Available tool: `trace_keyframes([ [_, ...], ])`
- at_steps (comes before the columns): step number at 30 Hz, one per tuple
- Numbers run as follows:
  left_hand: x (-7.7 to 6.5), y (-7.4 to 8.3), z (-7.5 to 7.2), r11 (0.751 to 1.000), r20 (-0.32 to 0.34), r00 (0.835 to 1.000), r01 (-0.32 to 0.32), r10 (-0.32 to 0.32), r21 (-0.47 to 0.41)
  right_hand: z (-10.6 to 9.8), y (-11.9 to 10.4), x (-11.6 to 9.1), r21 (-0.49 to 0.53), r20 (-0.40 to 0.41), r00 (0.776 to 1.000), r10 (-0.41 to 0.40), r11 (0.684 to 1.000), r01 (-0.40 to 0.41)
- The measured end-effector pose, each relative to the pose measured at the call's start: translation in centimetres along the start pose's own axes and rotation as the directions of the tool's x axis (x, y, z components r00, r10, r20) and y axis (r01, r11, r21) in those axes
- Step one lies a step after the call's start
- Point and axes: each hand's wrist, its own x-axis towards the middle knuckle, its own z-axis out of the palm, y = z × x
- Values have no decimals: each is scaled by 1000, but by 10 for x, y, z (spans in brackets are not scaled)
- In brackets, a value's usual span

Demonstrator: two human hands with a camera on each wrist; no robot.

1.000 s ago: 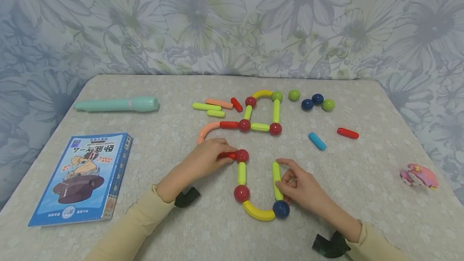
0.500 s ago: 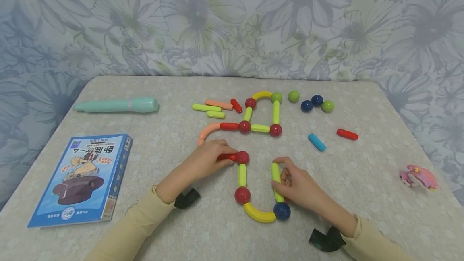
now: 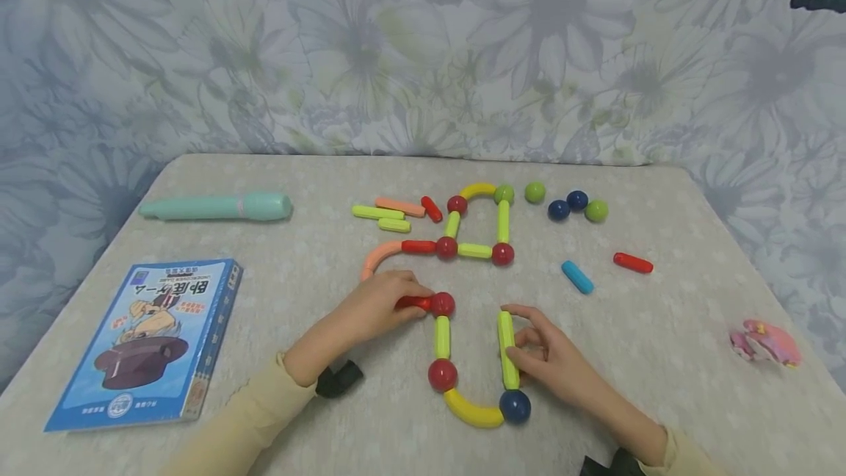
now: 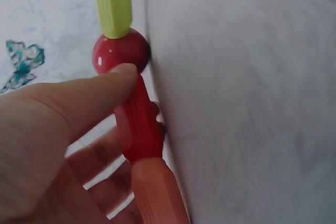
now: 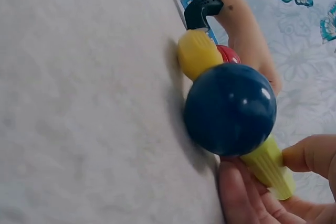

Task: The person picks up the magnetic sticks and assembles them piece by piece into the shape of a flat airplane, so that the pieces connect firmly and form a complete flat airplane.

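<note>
In the head view my left hand (image 3: 373, 311) pinches a short red magnetic rod (image 4: 139, 124), thumb at the red ball (image 4: 121, 51) on its end. An orange curved rod (image 3: 377, 259) joins the red rod's other end. From that ball a lime rod (image 3: 442, 337) leads to a second red ball (image 3: 443, 375), then a yellow curved rod (image 3: 472, 411) and a dark blue ball (image 3: 515, 407). My right hand (image 3: 562, 358) holds the lime rod (image 3: 507, 351) rising from the blue ball, between thumb and fingers. Its far end carries no ball.
Beyond my hands lies a loop of rods and balls (image 3: 474, 250), linked to the orange curve. Loose rods (image 3: 378, 212), balls (image 3: 578, 201), a blue rod (image 3: 578, 278) and a red rod (image 3: 633, 263) surround it. A boxed game (image 3: 139, 344), mint tube (image 3: 214, 207) and pink trinket (image 3: 767, 342) lie outward.
The head view has tilted up, so everything sits lower in the picture. My right fingers have shifted slightly on the lime rod; the left hand keeps its grip.
</note>
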Motion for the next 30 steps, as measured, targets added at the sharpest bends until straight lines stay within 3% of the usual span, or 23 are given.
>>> trace_keyframes([
  [4, 12, 4, -16, 1000, 86, 996, 18, -18, -3, -3, 3, -3, 120, 6, 995, 95, 988, -95],
  [7, 42, 10, -45, 999, 125, 992, -14, 20, -45, -7, 3, -4, 177, -2, 987, 160, 972, -157],
  [10, 95, 19, -69, 988, 96, 992, -64, 78, -138, -10, 2, -6, 207, -6, 980, 199, 959, -193],
  [12, 138, 25, -74, 976, 65, 994, -75, 90, -202, -11, 3, -6, 221, -7, 975, 221, 951, -214],
  [16, 216, 35, -59, 975, 64, 998, 14, 0, -222, -10, 5, -8, 241, 1, 972, 234, 944, -227],
  [19, 253, 39, -37, 989, 124, 992, 55, -38, -138, -6, 8, -9, 260, 16, 971, 237, 937, -233],
  [22, 271, 42, -19, 997, 183, 980, 79, -73, -25, -2, 11, -10, 287, 33, 975, 221, 932, -221],
  [25, 278, 44, -8, 992, 203, 972, 105, -118, 75, -1, 10, -9, 311, 43, 979, 200, 929, -203],
  [30, 284, 41, 0, 964, 147, 975, 128, -165, 232, -3, 8, -4, 287, 29, 978, 204, 936, -204],
])
